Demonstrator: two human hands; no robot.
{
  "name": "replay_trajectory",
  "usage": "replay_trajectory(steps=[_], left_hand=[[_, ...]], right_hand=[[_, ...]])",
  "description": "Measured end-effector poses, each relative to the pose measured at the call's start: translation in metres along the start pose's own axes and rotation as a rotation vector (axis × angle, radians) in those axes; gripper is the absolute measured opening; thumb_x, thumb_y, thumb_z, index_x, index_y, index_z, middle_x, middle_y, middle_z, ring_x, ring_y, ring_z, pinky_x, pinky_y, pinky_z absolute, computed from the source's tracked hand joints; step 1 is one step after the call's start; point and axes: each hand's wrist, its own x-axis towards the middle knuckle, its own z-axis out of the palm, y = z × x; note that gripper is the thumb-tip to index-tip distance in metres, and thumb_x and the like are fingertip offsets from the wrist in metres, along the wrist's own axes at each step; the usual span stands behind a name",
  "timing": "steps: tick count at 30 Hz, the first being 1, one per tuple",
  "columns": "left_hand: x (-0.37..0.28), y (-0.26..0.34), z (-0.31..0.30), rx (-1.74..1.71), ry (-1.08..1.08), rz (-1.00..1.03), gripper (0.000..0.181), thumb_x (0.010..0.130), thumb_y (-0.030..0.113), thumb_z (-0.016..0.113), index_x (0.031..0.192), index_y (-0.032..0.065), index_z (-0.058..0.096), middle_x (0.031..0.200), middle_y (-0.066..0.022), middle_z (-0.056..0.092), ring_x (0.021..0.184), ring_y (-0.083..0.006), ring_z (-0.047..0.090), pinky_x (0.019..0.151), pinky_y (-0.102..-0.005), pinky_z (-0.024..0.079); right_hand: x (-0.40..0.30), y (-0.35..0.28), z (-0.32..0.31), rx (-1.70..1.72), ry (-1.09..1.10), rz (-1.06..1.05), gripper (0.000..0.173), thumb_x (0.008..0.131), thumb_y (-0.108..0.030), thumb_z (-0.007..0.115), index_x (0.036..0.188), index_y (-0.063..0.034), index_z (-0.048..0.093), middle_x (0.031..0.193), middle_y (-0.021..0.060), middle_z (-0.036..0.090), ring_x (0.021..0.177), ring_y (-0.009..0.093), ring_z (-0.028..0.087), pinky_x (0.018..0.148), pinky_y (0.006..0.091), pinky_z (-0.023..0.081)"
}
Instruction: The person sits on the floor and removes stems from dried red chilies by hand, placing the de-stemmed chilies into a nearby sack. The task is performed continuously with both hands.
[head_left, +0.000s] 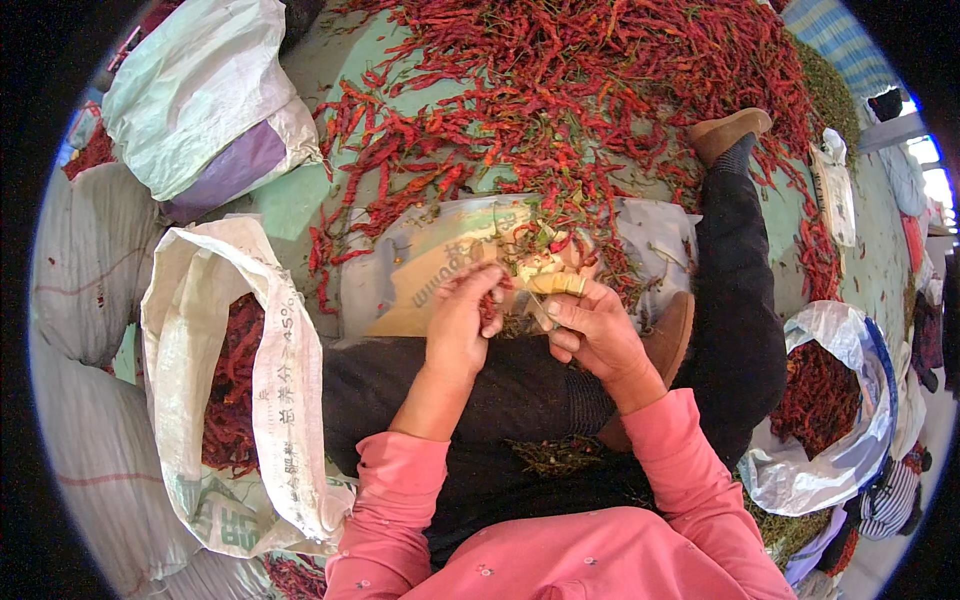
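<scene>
My left hand (459, 322) is closed around a few dried red chili peppers (489, 309), just above my bent leg. Close beside it, my right hand (600, 330) pinches a thin chili stem (541, 306) between thumb and fingers. A yellow covering (556, 283) wraps its index finger. Beneath and beyond both hands lies a flattened printed sack (397, 262), with chilies and loose stem bits scattered over it. From there the chilies spread back into a large red heap (600, 60).
A white woven sack (289, 397) with red chilies inside gapes at my left. At right stands a plastic bag (787, 484) of chilies. Stuffed sacks (97, 262) line the far left. My outstretched leg (731, 262) borders the heap. Stems (559, 454) lie by my lap.
</scene>
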Motion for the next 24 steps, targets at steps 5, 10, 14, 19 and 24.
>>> replay_trajectory(steps=[5, 10, 14, 19, 24], left_hand=[[0.001, 0.003, -0.006, -0.074, 0.092, -0.048, 0.008, 0.087, 0.015, 0.053, 0.09, 0.0069, 0.053, 0.077, -0.0001, 0.053, 0.059, -0.0079, 0.051, 0.036, -0.0216, 0.031], [-0.004, 0.008, 0.005, -0.056, 0.16, -0.037, 0.01, 0.079, 0.007, 0.065, 0.077, 0.0086, 0.056, 0.066, -0.0011, 0.056, 0.049, -0.0065, 0.05, 0.031, -0.0202, 0.028], [-0.003, 0.004, 0.002, -0.019, 0.104, -0.031, 0.009, 0.078, 0.005, 0.066, 0.082, 0.0078, 0.059, 0.067, -0.0006, 0.056, 0.047, -0.0059, 0.048, 0.032, -0.0198, 0.026], [-0.004, 0.003, 0.008, 0.112, -0.042, -0.085, 0.01, 0.08, 0.005, 0.064, 0.089, 0.0042, 0.061, 0.067, -0.0001, 0.056, 0.045, -0.0042, 0.043, 0.033, -0.0196, 0.025], [-0.001, 0.001, 0.004, 0.166, 0.059, -0.056, 0.01, 0.083, 0.013, 0.063, 0.087, 0.0046, 0.06, 0.064, 0.0008, 0.055, 0.044, -0.0047, 0.042, 0.034, -0.0197, 0.026]], right_hand=[[0.019, 0.003, -0.036, -1.376, 0.198, -0.867, 0.012, 0.079, -0.005, 0.06, 0.09, -0.001, 0.063, 0.077, 0.0135, 0.058, 0.062, 0.028, 0.057, 0.054, 0.0349, 0.045], [0.047, -0.009, -0.043, -1.621, 0.389, -0.655, 0.011, 0.079, -0.01, 0.052, 0.075, 0.0002, 0.051, 0.089, 0.0227, 0.052, 0.073, 0.042, 0.055, 0.062, 0.0491, 0.044], [0.054, -0.014, -0.038, -1.737, 0.387, -0.568, 0.01, 0.077, -0.01, 0.055, 0.076, -0.0004, 0.053, 0.088, 0.0215, 0.053, 0.073, 0.04, 0.056, 0.062, 0.0478, 0.044], [0.038, -0.018, -0.013, -1.294, 0.218, -0.693, 0.013, 0.076, -0.008, 0.062, 0.088, -0.0022, 0.063, 0.084, 0.0163, 0.06, 0.08, 0.032, 0.059, 0.068, 0.0362, 0.047], [0.026, -0.007, 0.026, -1.275, 0.118, -0.611, 0.01, 0.075, -0.004, 0.059, 0.085, -0.0006, 0.06, 0.076, 0.02, 0.059, 0.071, 0.036, 0.058, 0.064, 0.0389, 0.046]])
